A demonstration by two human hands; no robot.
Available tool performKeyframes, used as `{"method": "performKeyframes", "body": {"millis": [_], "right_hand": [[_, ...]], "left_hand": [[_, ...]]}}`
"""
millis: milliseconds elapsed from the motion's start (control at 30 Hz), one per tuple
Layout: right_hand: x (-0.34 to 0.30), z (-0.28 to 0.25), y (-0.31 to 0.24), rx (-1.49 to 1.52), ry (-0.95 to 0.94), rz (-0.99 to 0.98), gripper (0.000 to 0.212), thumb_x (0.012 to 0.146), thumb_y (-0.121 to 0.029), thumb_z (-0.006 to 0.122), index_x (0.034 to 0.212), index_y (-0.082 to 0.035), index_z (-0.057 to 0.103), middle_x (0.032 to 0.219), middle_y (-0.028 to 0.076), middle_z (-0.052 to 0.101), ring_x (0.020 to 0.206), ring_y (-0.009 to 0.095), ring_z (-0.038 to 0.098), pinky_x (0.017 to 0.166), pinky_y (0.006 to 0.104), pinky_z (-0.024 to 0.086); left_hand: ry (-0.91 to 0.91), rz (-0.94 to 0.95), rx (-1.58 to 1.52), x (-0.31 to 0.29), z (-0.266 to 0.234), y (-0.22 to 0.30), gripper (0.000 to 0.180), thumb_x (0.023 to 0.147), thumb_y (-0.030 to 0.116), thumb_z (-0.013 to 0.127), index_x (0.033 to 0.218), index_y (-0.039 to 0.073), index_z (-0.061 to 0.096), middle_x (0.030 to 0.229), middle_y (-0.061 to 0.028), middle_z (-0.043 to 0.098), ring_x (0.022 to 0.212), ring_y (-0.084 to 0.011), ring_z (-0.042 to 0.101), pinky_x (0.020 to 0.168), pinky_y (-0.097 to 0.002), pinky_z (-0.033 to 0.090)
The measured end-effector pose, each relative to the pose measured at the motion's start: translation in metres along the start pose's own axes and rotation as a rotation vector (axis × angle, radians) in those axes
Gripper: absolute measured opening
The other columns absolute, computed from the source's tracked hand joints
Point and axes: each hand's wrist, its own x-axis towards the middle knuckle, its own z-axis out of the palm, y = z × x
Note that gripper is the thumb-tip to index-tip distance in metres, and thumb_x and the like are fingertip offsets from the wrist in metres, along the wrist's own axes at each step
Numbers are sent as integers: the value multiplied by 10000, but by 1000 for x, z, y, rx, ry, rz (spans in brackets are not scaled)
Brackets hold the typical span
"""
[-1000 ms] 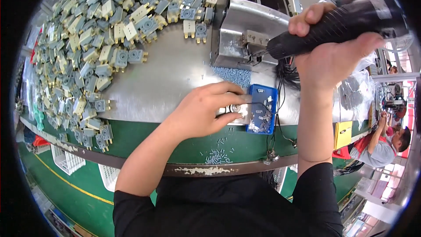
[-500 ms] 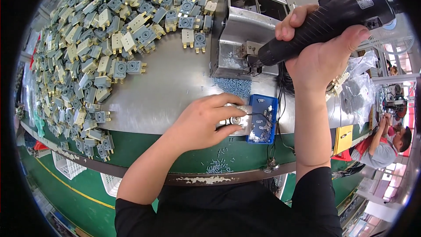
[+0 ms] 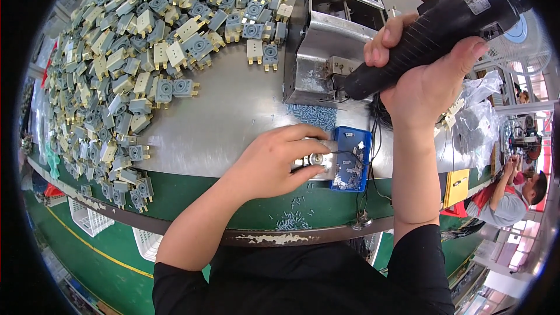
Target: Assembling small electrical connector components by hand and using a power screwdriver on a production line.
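Inside my curled right hand (image 3: 417, 90): black cylindrical plastic screwdriver (image 3: 434, 29), likely heavy, grip mid-barrel; left hand (image 3: 271, 160) pinches slick-looking round silvery-metal part (image 3: 315, 158).

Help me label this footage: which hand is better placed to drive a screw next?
Probably the right hand: it grips the electric screwdriver, nose toward the screw feeder, while the left hand holds a metal part.

Metal part (image 3: 316, 158) partly covered, pile (image 3: 177, 54) cropped
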Motion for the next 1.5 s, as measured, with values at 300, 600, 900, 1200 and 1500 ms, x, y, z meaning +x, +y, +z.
{"method": "performKeyframes", "body": {"millis": [300,600,900,1200,1500], "right_hand": [[-33,7,-27,213,-113,119,1139,854,-943,343,1491,2,353,777,64,534,567,166,524,569,344,460],[-53,24,-35,192,-297,11,1184,840,-958,311,1502,24,320,755,76,546,549,172,551,562,345,482],[-58,16,-24,637,-295,38,1179,831,-963,329,1492,12,336,749,67,524,553,176,552,558,352,481],[-60,16,-43,378,-230,-1,1179,824,-966,352,1495,2,307,745,72,526,549,185,550,545,362,478],[-64,21,-44,337,-173,-9,1189,812,-978,342,1480,5,323,735,73,522,553,189,549,553,365,481]], "left_hand": [[295,41,-103,-3,1,-4,416,735,114,898,1102,20,724,1168,-149,710,1061,-303,708,920,-402,554],[271,165,-54,-8,4,-6,189,748,46,880,859,19,729,939,-117,728,781,-265,706,666,-356,561],[269,173,-33,-10,2,1,119,806,74,835,897,29,773,931,-82,755,811,-262,734,699,-349,584],[296,118,-160,-10,-1,1,135,796,41,846,909,25,774,946,-95,759,844,-243,740,720,-341,582],[307,83,-139,-13,-1,1,88,847,49,805,917,12,768,953,-104,762,848,-254,737,745,-346,579]]}}
